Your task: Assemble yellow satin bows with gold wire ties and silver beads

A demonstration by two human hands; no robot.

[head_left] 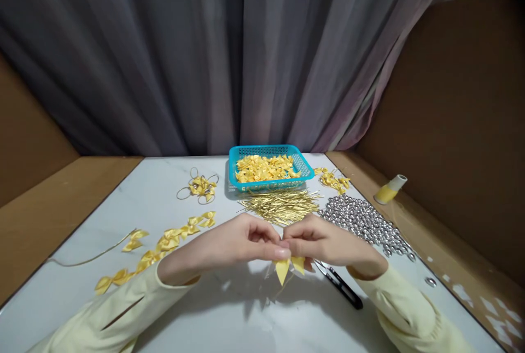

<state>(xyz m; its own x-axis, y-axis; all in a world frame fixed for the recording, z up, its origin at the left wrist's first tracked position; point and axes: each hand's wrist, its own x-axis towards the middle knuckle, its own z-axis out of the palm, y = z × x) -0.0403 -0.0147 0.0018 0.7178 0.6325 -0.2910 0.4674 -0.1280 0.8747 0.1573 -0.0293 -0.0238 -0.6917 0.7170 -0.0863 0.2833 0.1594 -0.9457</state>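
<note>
My left hand (258, 241) and my right hand (320, 239) meet low over the middle of the white table, fingertips pinched together. Between them is a yellow ribbon bow (282, 271), its pointed tails hanging down and its knot covered by my fingers. A fine thread dangles below it. Beside my right hand lies a black-handled tool (344, 290) with a metal tip partly hidden by the hand. Just beyond my fingers is a pile of gold wire ties (283, 205). A row of yellow bows (169, 239) runs along my left forearm, partly covered by it.
A blue basket (270, 184) of yellow bows stands at the back. Silver beads (365, 221) spread on the right, near a yellow thread spool (389, 189). Bows with looped cords (202, 187) lie back left; a loose cord (90, 259) is at far left. Brown panels flank the table.
</note>
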